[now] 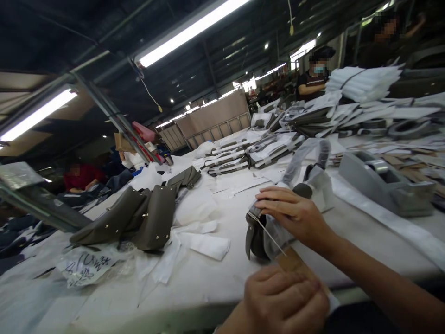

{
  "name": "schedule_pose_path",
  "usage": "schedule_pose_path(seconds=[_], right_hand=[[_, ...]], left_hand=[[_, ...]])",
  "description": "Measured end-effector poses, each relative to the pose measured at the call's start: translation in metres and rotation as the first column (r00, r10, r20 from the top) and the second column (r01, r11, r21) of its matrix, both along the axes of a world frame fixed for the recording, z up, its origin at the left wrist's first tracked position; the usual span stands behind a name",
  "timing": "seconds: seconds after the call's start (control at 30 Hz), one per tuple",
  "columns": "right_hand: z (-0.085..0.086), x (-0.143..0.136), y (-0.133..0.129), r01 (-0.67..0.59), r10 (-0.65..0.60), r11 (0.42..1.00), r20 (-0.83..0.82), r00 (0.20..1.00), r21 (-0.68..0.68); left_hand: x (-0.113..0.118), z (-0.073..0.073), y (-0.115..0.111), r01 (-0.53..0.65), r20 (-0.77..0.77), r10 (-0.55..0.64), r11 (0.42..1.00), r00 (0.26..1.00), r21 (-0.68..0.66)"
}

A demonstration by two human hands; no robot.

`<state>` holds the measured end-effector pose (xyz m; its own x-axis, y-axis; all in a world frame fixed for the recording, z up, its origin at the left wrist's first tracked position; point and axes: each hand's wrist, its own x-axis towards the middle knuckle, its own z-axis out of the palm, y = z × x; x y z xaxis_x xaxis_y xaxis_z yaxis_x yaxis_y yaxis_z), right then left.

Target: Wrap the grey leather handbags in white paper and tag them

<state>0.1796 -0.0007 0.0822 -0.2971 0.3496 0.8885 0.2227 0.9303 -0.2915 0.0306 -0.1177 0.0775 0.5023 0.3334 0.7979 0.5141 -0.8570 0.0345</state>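
Note:
A dark olive bag point(256, 236) stands near the table's front edge, its strap point(308, 155) wrapped in clear plastic. My right hand point(295, 213) lies over the bag's top, fingers together and pressed on it. Below it, my left hand point(285, 297) is closed round a brown card tag point(292, 260). A thin white string point(273, 235) stretches taut from the tag to the bag's top edge. The lower part of the bag is partly hidden behind the tag and my left hand.
Olive bags with metal studs point(156, 218) lie at left beside white strips point(205, 245) and a marked plastic bag point(85, 266). Wrapped bags point(229, 157) are stacked behind. A grey tape dispenser point(385, 183) stands at right. A masked person point(313, 81) is across the table.

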Motion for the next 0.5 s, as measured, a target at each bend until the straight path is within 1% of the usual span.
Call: schedule_pose_path(seconds=[0.03, 0.07, 0.13, 0.17, 0.2, 0.23, 0.27, 0.3, 0.33, 0.37, 0.4, 0.43, 0.47, 0.5], right_hand=[[0.0, 0.001, 0.0, -0.001, 0.001, 1.0, -0.004, 1.0, -0.007], [-0.001, 0.004, -0.001, 0.006, -0.006, 1.0, -0.009, 1.0, -0.01], [-0.005, 0.012, -0.003, 0.042, -0.043, 0.999, -0.03, 0.999, -0.006], [-0.009, 0.018, -0.004, 0.069, -0.069, 0.998, -0.045, 0.997, -0.005], [-0.015, 0.025, -0.006, 0.101, -0.102, 0.995, -0.065, 0.993, -0.01], [-0.022, 0.032, -0.008, 0.145, -0.147, 0.989, -0.084, 0.986, -0.03], [-0.031, 0.04, -0.009, 0.198, -0.204, 0.978, -0.103, 0.974, -0.064], [-0.041, 0.048, -0.011, 0.257, -0.27, 0.96, -0.117, 0.956, -0.116], [-0.053, 0.056, -0.012, 0.311, -0.335, 0.933, -0.127, 0.934, -0.18], [-0.066, 0.063, -0.014, 0.35, -0.39, 0.901, -0.13, 0.911, -0.255], [-0.078, 0.069, -0.015, 0.366, -0.424, 0.87, -0.124, 0.897, -0.33], [-0.09, 0.076, -0.017, 0.363, -0.437, 0.843, -0.112, 0.893, -0.396], [-0.102, 0.081, -0.019, 0.347, -0.431, 0.823, -0.096, 0.897, -0.45], [-0.112, 0.086, -0.021, 0.329, -0.416, 0.807, -0.077, 0.906, -0.491]], left_hand=[[0.004, -0.008, 0.004, -0.009, -0.074, 0.007, 1.0, 0.997, -0.022], [0.005, -0.016, 0.008, -0.037, -0.113, 0.031, 0.998, 0.993, -0.053], [0.001, -0.031, 0.014, -0.068, -0.097, 0.058, 0.993, 0.994, -0.097], [-0.004, -0.038, 0.015, -0.073, -0.048, 0.069, 0.994, 0.996, -0.086], [-0.009, -0.045, 0.015, -0.085, 0.033, 0.087, 0.995, 0.996, -0.057], [-0.015, -0.053, 0.014, -0.123, 0.145, 0.126, 0.992, 0.981, -0.023], [-0.02, -0.062, 0.014, -0.201, 0.281, 0.201, 0.979, 0.938, -0.031], [-0.023, -0.071, 0.014, -0.279, 0.384, 0.308, 0.951, 0.87, -0.13], [-0.025, -0.08, 0.016, -0.307, 0.441, 0.411, 0.907, 0.798, -0.289], [-0.025, -0.088, 0.019, -0.28, 0.46, 0.498, 0.841, 0.735, -0.464], [-0.024, -0.095, 0.024, -0.206, 0.452, 0.558, 0.758, 0.695, -0.619], [-0.022, -0.101, 0.03, -0.114, 0.448, 0.592, 0.679, 0.67, -0.725], [-0.02, -0.105, 0.037, -0.036, 0.454, 0.615, 0.617, 0.646, -0.786], [-0.017, -0.107, 0.044, 0.012, 0.461, 0.639, 0.577, 0.616, -0.817]])
